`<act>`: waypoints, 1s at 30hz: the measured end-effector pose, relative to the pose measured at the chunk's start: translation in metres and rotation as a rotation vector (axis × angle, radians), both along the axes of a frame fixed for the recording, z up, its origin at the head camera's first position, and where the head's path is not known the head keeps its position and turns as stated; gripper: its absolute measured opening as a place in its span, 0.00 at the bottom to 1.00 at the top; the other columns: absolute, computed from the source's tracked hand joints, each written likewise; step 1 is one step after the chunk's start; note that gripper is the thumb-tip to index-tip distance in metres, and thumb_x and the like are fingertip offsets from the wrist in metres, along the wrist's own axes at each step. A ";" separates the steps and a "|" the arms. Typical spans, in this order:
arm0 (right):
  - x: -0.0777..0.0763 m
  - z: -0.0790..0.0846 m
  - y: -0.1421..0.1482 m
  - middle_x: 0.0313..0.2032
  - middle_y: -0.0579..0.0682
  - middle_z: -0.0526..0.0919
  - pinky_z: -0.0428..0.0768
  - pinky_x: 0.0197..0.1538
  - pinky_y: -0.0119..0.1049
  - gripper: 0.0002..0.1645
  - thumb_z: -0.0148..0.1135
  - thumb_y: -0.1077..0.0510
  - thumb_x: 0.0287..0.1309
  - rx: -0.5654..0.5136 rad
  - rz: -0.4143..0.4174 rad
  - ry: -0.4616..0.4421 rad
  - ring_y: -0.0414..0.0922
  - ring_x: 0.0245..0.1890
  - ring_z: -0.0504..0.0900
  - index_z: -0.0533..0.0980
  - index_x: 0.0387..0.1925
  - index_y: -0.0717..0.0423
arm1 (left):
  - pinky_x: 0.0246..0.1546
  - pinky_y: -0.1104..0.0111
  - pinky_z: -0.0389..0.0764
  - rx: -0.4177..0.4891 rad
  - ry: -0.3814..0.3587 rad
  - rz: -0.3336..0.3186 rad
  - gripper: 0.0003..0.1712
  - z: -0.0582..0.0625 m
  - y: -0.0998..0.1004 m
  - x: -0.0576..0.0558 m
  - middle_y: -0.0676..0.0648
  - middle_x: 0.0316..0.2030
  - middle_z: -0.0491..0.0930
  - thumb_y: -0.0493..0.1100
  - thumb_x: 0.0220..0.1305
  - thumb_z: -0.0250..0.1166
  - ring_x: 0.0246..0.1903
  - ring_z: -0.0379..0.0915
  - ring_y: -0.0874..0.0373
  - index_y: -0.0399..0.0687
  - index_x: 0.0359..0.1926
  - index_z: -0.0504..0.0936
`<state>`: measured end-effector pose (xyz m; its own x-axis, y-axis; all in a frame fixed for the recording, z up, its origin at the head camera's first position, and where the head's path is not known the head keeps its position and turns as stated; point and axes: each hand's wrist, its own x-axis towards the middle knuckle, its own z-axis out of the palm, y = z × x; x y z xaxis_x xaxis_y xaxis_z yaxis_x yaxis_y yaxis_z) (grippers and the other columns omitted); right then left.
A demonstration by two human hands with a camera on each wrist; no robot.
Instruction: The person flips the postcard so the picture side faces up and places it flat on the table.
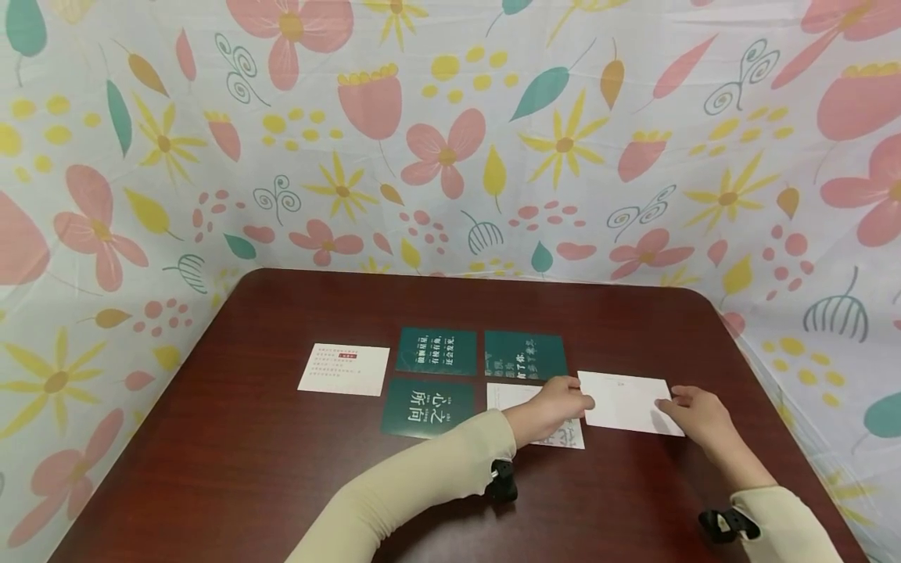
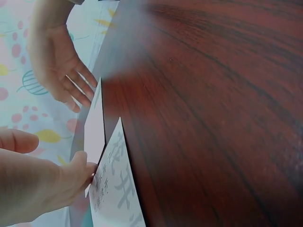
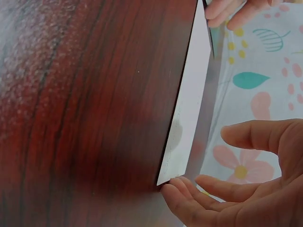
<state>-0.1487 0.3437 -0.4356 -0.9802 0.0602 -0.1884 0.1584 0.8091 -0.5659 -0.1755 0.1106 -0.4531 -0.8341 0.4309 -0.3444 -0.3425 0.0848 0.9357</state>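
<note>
A mostly blank white card (image 1: 626,400) lies on the table at the right end of the group. My left hand (image 1: 556,407) is at its left edge, and in the left wrist view the fingertips (image 2: 89,166) meet that edge while the thumb stands apart. Opposite it, my right hand (image 1: 700,418) has its fingers (image 3: 182,187) at the card's right end, with the thumb raised away from them. Beneath the left hand, partly covered, is a white card with grey lettering (image 1: 503,395). Left of that hand lies a green card with large white characters (image 1: 429,408).
Behind these are two more green cards with white writing, one in the middle (image 1: 436,350) and one farther right (image 1: 524,356). A white card with red print (image 1: 345,369) lies at the left. The dark wooden table (image 1: 211,453) meets a flowered cloth (image 1: 450,234) behind.
</note>
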 end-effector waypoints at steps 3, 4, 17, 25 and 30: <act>0.000 -0.001 0.000 0.52 0.81 0.69 0.76 0.47 0.57 0.37 0.52 0.53 0.66 -0.035 -0.023 -0.009 0.73 0.51 0.70 0.60 0.58 0.86 | 0.55 0.61 0.74 0.003 0.004 0.022 0.33 -0.001 0.002 0.001 0.35 0.59 0.70 0.32 0.57 0.58 0.51 0.76 0.40 0.28 0.65 0.64; 0.000 -0.001 0.001 0.52 0.81 0.68 0.76 0.47 0.57 0.37 0.52 0.53 0.66 -0.047 -0.032 -0.010 0.72 0.52 0.70 0.60 0.58 0.86 | 0.55 0.61 0.74 0.003 0.004 0.028 0.32 -0.001 0.002 0.001 0.35 0.59 0.70 0.32 0.57 0.58 0.51 0.76 0.40 0.28 0.64 0.65; -0.001 -0.006 0.013 0.53 0.81 0.68 0.80 0.41 0.43 0.35 0.51 0.55 0.68 -0.151 -0.084 -0.030 0.64 0.46 0.77 0.60 0.60 0.84 | 0.52 0.62 0.77 0.013 -0.013 0.139 0.29 0.001 0.011 0.006 0.36 0.49 0.75 0.28 0.52 0.58 0.48 0.78 0.44 0.25 0.58 0.70; -0.002 -0.004 0.024 0.43 0.71 0.79 0.82 0.35 0.33 0.31 0.49 0.60 0.67 -0.248 -0.119 -0.017 0.26 0.28 0.75 0.60 0.59 0.86 | 0.47 0.66 0.76 -0.015 0.032 0.142 0.27 0.003 0.010 0.006 0.43 0.43 0.79 0.29 0.56 0.59 0.48 0.76 0.54 0.29 0.59 0.72; -0.004 0.000 0.027 0.41 0.61 0.82 0.82 0.35 0.33 0.30 0.50 0.61 0.67 -0.305 -0.123 -0.022 0.25 0.28 0.76 0.61 0.59 0.85 | 0.34 0.70 0.74 -0.054 0.075 0.142 0.22 0.004 0.006 0.003 0.48 0.33 0.75 0.29 0.56 0.60 0.33 0.73 0.60 0.32 0.54 0.76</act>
